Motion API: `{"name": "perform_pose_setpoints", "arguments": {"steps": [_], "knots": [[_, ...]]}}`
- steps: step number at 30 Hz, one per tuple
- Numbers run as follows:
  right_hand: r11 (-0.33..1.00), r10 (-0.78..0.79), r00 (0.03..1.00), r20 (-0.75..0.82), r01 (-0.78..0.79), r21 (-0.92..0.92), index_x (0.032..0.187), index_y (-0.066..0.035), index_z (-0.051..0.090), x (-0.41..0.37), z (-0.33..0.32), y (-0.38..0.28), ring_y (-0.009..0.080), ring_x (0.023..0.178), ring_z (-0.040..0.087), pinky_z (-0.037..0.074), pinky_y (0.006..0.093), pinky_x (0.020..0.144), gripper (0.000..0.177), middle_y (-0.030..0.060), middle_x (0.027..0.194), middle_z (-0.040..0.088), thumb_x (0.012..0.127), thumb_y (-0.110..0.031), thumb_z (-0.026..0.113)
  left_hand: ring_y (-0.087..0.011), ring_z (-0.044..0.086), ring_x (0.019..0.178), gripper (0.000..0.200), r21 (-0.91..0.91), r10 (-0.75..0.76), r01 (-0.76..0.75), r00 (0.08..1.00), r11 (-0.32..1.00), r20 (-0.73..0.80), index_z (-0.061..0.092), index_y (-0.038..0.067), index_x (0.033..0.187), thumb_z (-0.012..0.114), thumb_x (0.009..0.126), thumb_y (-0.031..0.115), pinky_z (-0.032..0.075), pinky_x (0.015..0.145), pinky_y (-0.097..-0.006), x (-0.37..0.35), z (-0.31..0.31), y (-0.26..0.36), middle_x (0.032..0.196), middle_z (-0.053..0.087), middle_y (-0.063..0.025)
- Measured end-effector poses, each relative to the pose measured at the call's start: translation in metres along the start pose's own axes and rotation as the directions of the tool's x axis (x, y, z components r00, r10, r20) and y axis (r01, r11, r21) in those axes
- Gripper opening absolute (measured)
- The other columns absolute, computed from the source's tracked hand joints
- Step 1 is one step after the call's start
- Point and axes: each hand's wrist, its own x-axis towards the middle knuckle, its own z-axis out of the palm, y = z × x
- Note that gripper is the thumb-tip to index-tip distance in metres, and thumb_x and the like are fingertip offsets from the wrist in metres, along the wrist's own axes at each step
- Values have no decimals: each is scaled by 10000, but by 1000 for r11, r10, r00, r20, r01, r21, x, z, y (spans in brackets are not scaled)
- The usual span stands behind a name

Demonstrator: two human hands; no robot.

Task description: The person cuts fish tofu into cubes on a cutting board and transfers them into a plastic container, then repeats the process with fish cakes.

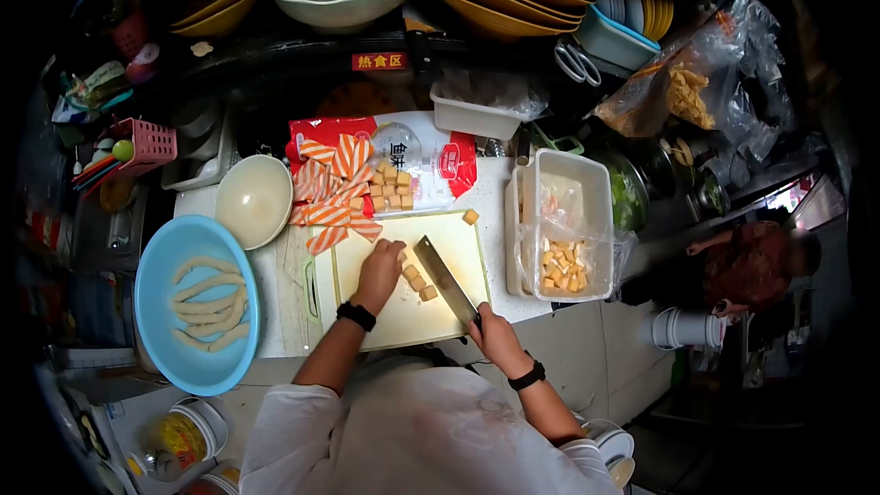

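My right hand [500, 341] grips the handle of a cleaver [444, 280], its broad blade lying slantwise over the pale cutting board [374, 329]. My left hand [379, 273] is on the board left of the blade, fingers bent together at a small tan cube [401, 257] that looks like fish tofu. Part of that cube is hidden by the fingers. Between hand and blade lie several more tofu cubes [418, 283]. One lone cube [470, 217] rests at the board's far right corner. Behind the board, more cubes [390, 189] sit on a red and white food bag [426, 142].
Orange-striped pieces [332, 185] are heaped on the bag. To the left stand a cream bowl [254, 202] and a blue basin [148, 312] with long pale strips. On the right, a white tub [598, 220] contains cut cubes. Another person [756, 261] is at far right.
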Motion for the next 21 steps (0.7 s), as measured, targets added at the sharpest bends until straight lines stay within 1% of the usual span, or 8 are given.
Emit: {"name": "perform_pose_setpoints", "arguments": {"steps": [2,5,8,9,11,14,18,21], "knots": [[999,-27,999,17,28,-24,959,-8,435,5,1,-2,455,671,614,485,530,595,233,244,695,617,924,-182,587,-341,624,856,438,-20,-14,14,1000,1000,7,593,37,1198,608,767,-42,530,760,-407,-15,6,3,980,582,-164],[998,-41,998,43,43,-49,960,-10,435,13,-5,-9,447,675,616,484,524,596,230,236,696,616,931,-187,579,-271,627,848,526,-106,-29,34,998,994,50,545,5,1256,659,749,-69,531,775,-341,-26,3,9,1032,597,-158],[991,-116,992,55,119,-58,948,-11,439,19,-7,-12,437,676,620,486,519,597,221,232,690,613,933,-184,574,-244,637,861,579,-207,-71,75,997,976,26,507,-5,1266,724,732,-58,543,776,-326,-32,5,-1,1092,613,-148],[987,-147,988,57,150,-57,944,-11,439,19,-7,-13,436,675,621,486,519,597,220,231,689,613,932,-184,574,-242,639,867,579,-215,-79,86,996,973,38,506,-4,1253,741,726,-47,546,778,-326,-34,4,1,1100,615,-147],[988,-129,989,66,134,-75,939,-9,440,20,-6,-15,437,674,621,487,518,596,217,232,685,610,931,-180,574,-240,645,879,582,-231,-94,107,993,967,65,504,-2,1229,776,715,-26,551,780,-326,-35,5,5,1118,619,-146],[990,-111,991,69,116,-76,933,-9,442,19,-3,-15,439,673,622,489,518,598,209,233,682,609,926,-173,572,-251,644,874,551,-229,-75,87,995,969,60,509,2,1191,787,715,-4,548,782,-337,-41,14,7,1099,621,-143],[990,-92,993,74,99,-98,936,-11,450,20,-2,-16,439,675,622,492,518,603,194,233,683,610,915,-162,570,-266,642,874,537,-154,-42,48,998,987,40,505,8,1190,774,725,-7,543,784,-353,-45,14,11,1098,614,-147],[987,-146,989,26,147,-70,940,-9,427,21,-1,-8,442,642,614,484,519,571,234,237,650,601,908,-167,597,-290,624,931,502,-132,-15,19,1000,991,27,525,19,1168,760,725,-4,529,812,-371,-46,4,19,1089,606,-149]]}}
